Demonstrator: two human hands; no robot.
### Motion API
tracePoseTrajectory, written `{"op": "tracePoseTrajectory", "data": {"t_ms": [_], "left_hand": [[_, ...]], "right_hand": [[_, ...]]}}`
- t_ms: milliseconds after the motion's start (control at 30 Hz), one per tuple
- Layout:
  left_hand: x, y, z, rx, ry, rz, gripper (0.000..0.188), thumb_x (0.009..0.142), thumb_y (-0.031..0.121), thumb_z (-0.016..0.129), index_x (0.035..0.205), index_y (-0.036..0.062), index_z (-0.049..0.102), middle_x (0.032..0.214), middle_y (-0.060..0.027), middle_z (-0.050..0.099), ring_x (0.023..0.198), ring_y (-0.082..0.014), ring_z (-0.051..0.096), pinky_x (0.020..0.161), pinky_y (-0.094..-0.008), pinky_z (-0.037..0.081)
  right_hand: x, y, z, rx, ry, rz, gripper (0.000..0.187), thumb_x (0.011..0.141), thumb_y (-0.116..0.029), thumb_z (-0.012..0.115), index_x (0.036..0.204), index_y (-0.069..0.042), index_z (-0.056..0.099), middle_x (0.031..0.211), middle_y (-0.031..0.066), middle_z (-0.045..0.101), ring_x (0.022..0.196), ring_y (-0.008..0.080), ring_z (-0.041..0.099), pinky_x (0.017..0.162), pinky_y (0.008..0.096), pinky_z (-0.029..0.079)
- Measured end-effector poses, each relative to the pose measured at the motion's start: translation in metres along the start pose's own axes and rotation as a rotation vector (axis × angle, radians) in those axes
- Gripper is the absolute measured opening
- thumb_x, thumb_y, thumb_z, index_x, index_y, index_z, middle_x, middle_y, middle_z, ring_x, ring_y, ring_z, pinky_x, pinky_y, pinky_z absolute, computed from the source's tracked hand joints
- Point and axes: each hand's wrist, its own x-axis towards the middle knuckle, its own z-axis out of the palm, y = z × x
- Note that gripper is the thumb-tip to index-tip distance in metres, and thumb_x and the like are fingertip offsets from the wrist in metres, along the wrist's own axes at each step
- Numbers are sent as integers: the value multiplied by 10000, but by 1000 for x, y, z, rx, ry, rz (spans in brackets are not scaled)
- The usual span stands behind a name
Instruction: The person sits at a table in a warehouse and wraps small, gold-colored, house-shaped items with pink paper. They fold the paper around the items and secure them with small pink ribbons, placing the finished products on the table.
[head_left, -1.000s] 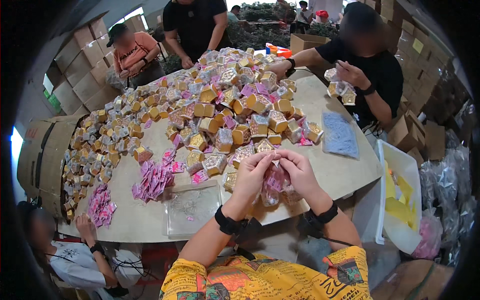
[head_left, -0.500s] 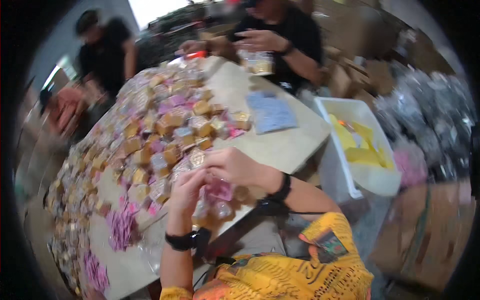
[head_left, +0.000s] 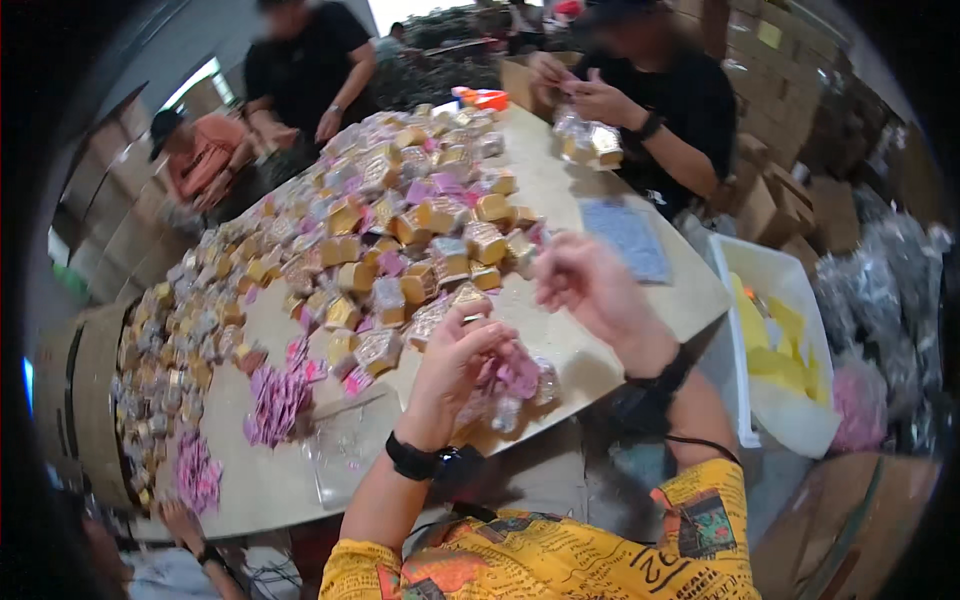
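My left hand is closed at the table's near edge, gripping a clear plastic bag. Pink pieces show in the bag below its fingers; part of the contents is hidden by the hand. Apart from it, to the right, my right hand is raised over the table with bent fingers. Motion smears those fingertips, so whether they pinch anything is unclear. Just beyond both hands lies a wide heap of small gold-coloured boxes in clear wrapping, with pink packets among them.
Bundles of pink strips and a clear plastic sheet lie on the pale table. A blue-grey pad is at the right. Beside the table stands a white bin with yellow pieces. Other people work around the table.
My right hand has left the bag and moved away to the right; before, both hands were together on it. The view has shifted, and the scene sits further right in it.
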Motion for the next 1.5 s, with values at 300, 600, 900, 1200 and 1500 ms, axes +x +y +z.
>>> {"op": "tracePoseTrajectory", "data": {"t_ms": [300, 600, 900, 1200, 1500], "left_hand": [[-27, 10, -11, 200, 35, 200, 169, 865, 81, 571, 1014, 29, 510, 974, -138, 631, 923, -205, 614, 819, -306, 480], [-37, 1, -40, 179, 147, 109, 88, 864, 86, 566, 918, 16, 565, 875, -101, 640, 804, -170, 620, 772, -287, 496], [-45, -10, -51, 166, 164, -19, 81, 867, 94, 568, 919, 32, 575, 863, -72, 637, 800, -142, 616, 764, -257, 489], [-41, -39, -56, 101, 211, -173, 97, 862, 108, 576, 913, 25, 568, 842, -55, 622, 780, -109, 582, 724, -239, 476], [-97, -13, -37, 1572, -156, 66, 313, 748, 207, 683, 997, 69, 553, 1072, -148, 525, 1078, -337, 472, 932, -496, 365]], "right_hand": [[11, -153, -16, -377, 131, -590, 129, 940, -117, 462, 999, -7, 496, 773, 35, 498, 666, 125, 504, 599, 222, 423], [34, -85, -94, -1079, 267, -125, 65, 833, -74, 517, 841, -23, 559, 627, 26, 546, 531, 108, 552, 470, 227, 420], [110, -4, -141, -1313, 157, -35, 151, 789, -91, 532, 799, 52, 579, 641, 132, 595, 589, 214, 615, 554, 331, 483], [115, 43, -145, -2123, 249, 18, 601, 643, -355, 727, 1124, -37, 558, 1032, 216, 597, 1028, 369, 523, 906, 445, 411], [92, 16, -121, -1287, 88, -134, 486, 708, -128, 680, 1144, 37, 540, 1016, 132, 620, 913, 208, 597, 796, 309, 472]]}}
